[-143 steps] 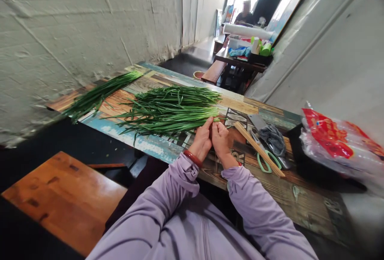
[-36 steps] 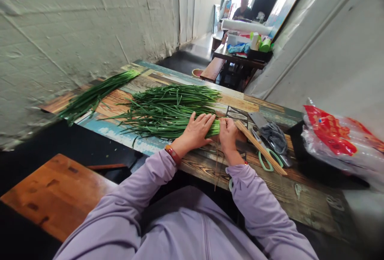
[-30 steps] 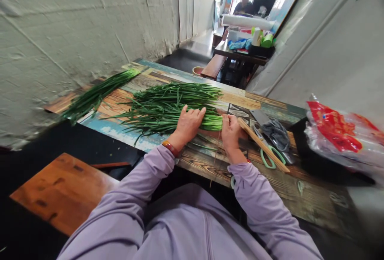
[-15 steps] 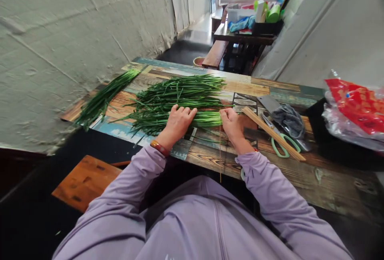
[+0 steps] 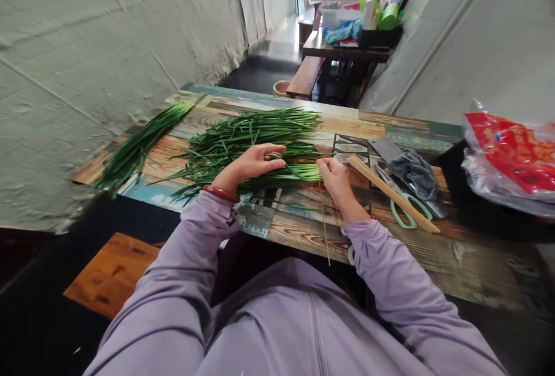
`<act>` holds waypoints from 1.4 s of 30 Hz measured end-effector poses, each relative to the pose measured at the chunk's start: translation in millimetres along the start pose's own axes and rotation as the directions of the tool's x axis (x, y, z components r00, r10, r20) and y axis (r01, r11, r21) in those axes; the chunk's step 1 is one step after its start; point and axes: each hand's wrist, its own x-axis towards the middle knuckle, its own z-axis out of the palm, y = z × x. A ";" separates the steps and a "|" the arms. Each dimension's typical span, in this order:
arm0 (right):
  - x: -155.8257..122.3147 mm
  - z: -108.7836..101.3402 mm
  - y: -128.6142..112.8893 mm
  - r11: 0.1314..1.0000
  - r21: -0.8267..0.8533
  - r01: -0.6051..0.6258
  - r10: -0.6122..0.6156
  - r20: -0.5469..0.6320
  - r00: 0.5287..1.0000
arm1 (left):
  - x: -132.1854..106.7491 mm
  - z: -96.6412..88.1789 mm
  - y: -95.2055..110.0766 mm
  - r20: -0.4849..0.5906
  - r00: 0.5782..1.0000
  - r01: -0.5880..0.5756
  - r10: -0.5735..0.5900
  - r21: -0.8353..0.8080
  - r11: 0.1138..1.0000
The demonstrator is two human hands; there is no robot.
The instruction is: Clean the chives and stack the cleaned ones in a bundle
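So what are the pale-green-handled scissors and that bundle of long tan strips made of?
The scissors seem to have smooth plastic handles, evenly coloured, and shiny grey metal blades. The tan strips look dull and lie straight: perhaps bamboo or dried stalk.

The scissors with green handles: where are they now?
In the head view, the scissors lie on the table, right of the right hand, partly under tan strips, beside the grey cloth.

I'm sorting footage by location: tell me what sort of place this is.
Probably a small eatery's seating area, though I can't be sure: what look like garlic chives lie on a wood-patterned table, and beyond stand a second table and a brown bench.
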 end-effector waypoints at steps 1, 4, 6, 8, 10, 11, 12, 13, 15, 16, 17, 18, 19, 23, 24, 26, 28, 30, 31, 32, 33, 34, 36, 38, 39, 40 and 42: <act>0.1 0.1 0.6 1.000 0.006 -0.002 0.002 0.000 1.000 | 2.8 -3.9 2.6 0.001 1.000 0.028 -0.028 -0.057 0.998; -0.4 0.2 0.5 1.000 0.024 0.008 -0.009 0.008 1.000 | 11.3 -15.1 3.9 -0.063 0.996 0.061 -0.059 0.026 0.998; -1.0 0.5 -0.7 0.999 0.049 0.006 -0.006 0.010 1.000 | 17.7 -18.8 -1.3 -0.102 0.994 0.064 -0.036 0.287 0.956; -1.5 1.2 -1.9 0.996 0.083 -0.014 0.013 0.011 1.000 | 23.8 -17.6 -9.1 -0.067 0.998 0.041 -0.003 0.577 0.816; -1.7 2.1 -2.8 0.993 0.114 -0.038 0.036 0.017 0.999 | 28.6 -12.1 -16.4 0.010 1.000 -0.012 0.007 0.763 0.646; -1.7 2.6 -3.2 0.991 0.127 -0.047 0.045 0.020 0.999 | 30.3 -8.4 -19.5 0.038 0.999 -0.030 -0.002 0.811 0.584; -1.7 3.0 -3.4 0.989 0.136 -0.054 0.052 0.025 0.998 | 31.8 -4.5 -21.9 0.050 0.999 -0.035 -0.014 0.839 0.542; -1.6 3.4 -3.6 0.988 0.142 -0.058 0.055 0.029 0.998 | 33.0 -0.8 -23.7 0.053 0.998 -0.033 -0.022 0.854 0.519; -1.4 4.0 -4.2 0.987 0.145 -0.061 0.058 0.026 0.998 | 34.9 5.6 -25.8 0.045 0.999 -0.034 -0.009 0.857 0.515; -1.2 4.2 -4.7 0.988 0.145 -0.060 0.057 0.021 0.998 | 35.6 8.0 -26.1 0.047 0.999 -0.048 0.016 0.849 0.527; -1.1 4.3 -5.4 0.988 0.144 -0.057 0.055 0.014 0.998 | 36.3 9.8 -26.1 0.054 0.997 -0.073 0.050 0.838 0.541; -1.1 4.3 -6.3 0.988 0.145 -0.054 0.054 0.007 0.999 | 36.8 11.2 -25.7 0.064 0.994 -0.101 0.085 0.827 0.553; -1.2 4.0 -7.6 0.988 0.143 -0.054 0.055 0.001 0.999 | 37.4 12.0 -25.1 0.075 0.991 -0.125 0.112 0.817 0.563; -2.5 1.7 -14.7 0.991 0.114 -0.065 0.065 0.008 0.998 | 42.1 7.4 -22.1 0.161 0.981 -0.194 0.111 0.742 0.641; -3.0 1.1 -16.3 0.992 0.107 -0.067 0.066 0.012 0.998 | 44.5 4.2 -21.5 0.185 0.978 -0.201 0.097 0.697 0.688; -3.7 0.1 -18.6 0.993 0.101 -0.066 0.065 0.012 0.998 | 51.4 -2.9 -21.0 0.194 0.978 -0.180 0.078 0.592 0.786; -4.2 -0.4 -19.5 0.994 0.088 -0.058 0.057 0.009 0.998 | 60.2 -8.2 -21.6 0.145 0.987 -0.134 0.064 0.548 0.826; -4.3 -0.5 -19.4 0.996 0.069 -0.052 0.052 0.010 0.999 | 69.4 -9.1 -23.4 0.089 0.995 -0.093 0.049 0.604 0.791; -4.3 -0.4 -19.2 0.997 0.061 -0.052 0.051 0.012 0.999 | 73.6 -7.7 -24.6 0.062 0.997 -0.069 0.037 0.652 0.755; -4.2 -0.3 -18.9 0.997 0.054 -0.051 0.051 0.015 0.999 | 77.4 -5.5 -25.7 0.032 0.999 -0.038 0.022 0.696 0.717; -4.0 0.0 -18.4 0.997 0.053 -0.050 0.049 0.016 0.999 | 80.7 -2.8 -26.7 0.000 1.000 -0.004 0.006 0.733 0.681; -3.8 0.2 -18.0 0.997 0.054 -0.046 0.045 0.015 0.999 | 83.4 0.2 -27.4 -0.031 0.999 0.029 -0.009 0.761 0.648; -3.3 1.0 -16.9 0.997 0.068 -0.033 0.032 0.012 0.999 | 87.8 5.9 -28.0 -0.068 0.997 0.072 -0.029 0.803 0.592; -2.8 1.8 -15.9 0.997 0.077 -0.030 0.029 0.005 1.000 | 91.1 10.0 -27.7 -0.077 0.996 0.083 -0.033 0.836 0.543; -2.6 2.3 -15.4 0.996 0.078 -0.032 0.032 0.002 0.999 | 92.5 11.4 -27.4 -0.080 0.996 0.084 -0.031 0.848 0.523; -2.4 2.8 -15.0 0.996 0.077 -0.036 0.036 -0.001 0.999 | 93.6 12.3 -26.9 -0.081 0.996 0.083 -0.026 0.858 0.506; -1.9 4.1 -14.3 0.995 0.084 -0.043 0.044 -0.007 0.999 | 95.1 13.0 -25.2 -0.074 0.997 0.073 -0.017 0.871 0.486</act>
